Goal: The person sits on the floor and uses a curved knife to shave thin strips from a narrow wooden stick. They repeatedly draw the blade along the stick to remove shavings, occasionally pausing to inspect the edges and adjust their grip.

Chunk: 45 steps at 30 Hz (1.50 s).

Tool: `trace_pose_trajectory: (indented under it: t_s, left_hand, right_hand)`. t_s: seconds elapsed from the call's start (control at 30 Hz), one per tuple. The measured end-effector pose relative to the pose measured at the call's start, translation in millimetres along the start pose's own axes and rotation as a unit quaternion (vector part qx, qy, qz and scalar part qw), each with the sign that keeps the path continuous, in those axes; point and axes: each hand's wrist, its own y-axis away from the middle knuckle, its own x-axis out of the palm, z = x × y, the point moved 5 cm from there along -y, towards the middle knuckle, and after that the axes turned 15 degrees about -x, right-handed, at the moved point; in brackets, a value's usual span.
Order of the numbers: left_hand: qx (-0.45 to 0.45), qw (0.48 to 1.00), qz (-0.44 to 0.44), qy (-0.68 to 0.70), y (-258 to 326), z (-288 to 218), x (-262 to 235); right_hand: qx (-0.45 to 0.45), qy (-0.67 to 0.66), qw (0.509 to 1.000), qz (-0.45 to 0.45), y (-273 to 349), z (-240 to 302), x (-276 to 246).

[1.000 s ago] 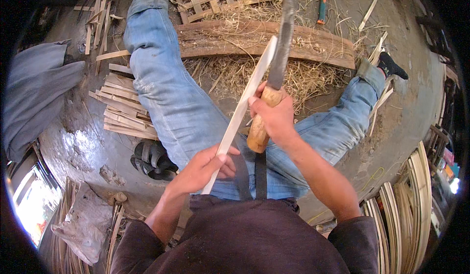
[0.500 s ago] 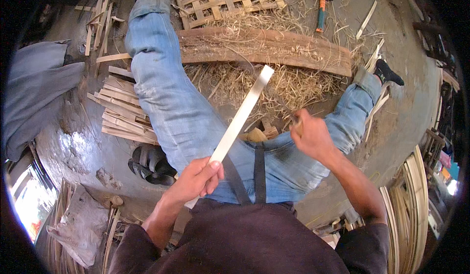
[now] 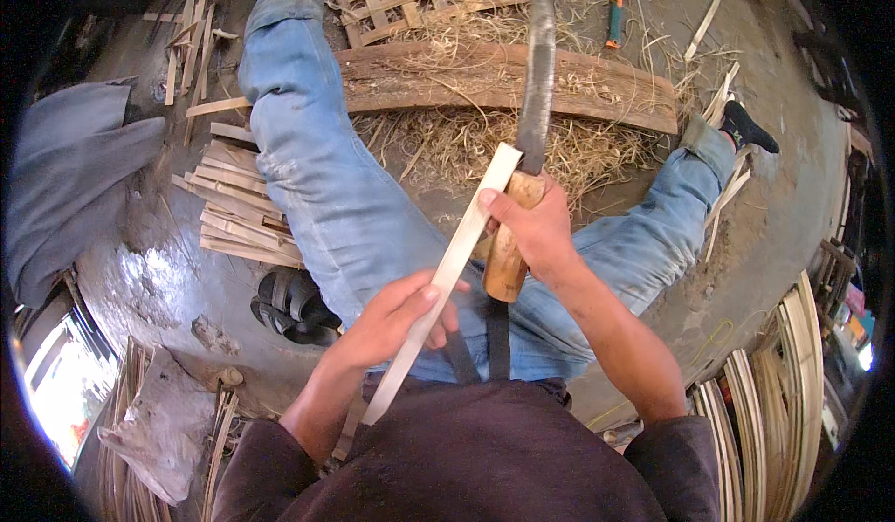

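Observation:
A pale, flat bamboo strip [image 3: 445, 278] slants across my lap, its lower end against my dark shirt. My left hand [image 3: 396, 322] is around its lower half, thumb on top, fingers behind it and slightly spread. My right hand [image 3: 538, 224] grips the thick wooden handle of a long knife [image 3: 534, 84], whose dark blade points away from me. The right thumb also presses on the strip near its far end, so strip and handle lie side by side there. Parts of the right fingers are hidden behind the handle.
Beyond my lap lies a wooden plank [image 3: 587, 89] among curly shavings [image 3: 438, 154]. Behind it are a woven lattice [image 3: 410, 5] and a hammer [image 3: 616, 9]. Cut strips [image 3: 238, 205] are piled left of my leg, near sandals [image 3: 294, 308]. Long strips [image 3: 797, 373] stand at right.
My right hand has come left and up to the strip, and the knife is now plainly in view. The thumb now touches the strip. The left hand has moved slightly up along it.

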Motion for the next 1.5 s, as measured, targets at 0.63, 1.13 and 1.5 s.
trace_pose_trajectory:
  t_s: [0.63, 1.13, 1.5]
  left_hand:
    - [0.025, 0.991, -0.125, -0.049, -2.5, 9.3, -6.1]
    - [0.029, 0.99, -0.138, -0.011, -13.5, 6.6, -12.4]
    - [0.009, 0.995, -0.098, 0.009, 0.4, 11.7, -12.7]
  right_hand:
    - [-0.178, 0.589, 0.76, 0.209, 23.3, 24.0, -55.2]
    - [-0.227, 0.564, 0.721, 0.332, 63.3, 16.8, -16.6]
    - [-0.125, 0.701, 0.691, 0.126, -8.0, 17.0, -129.4]
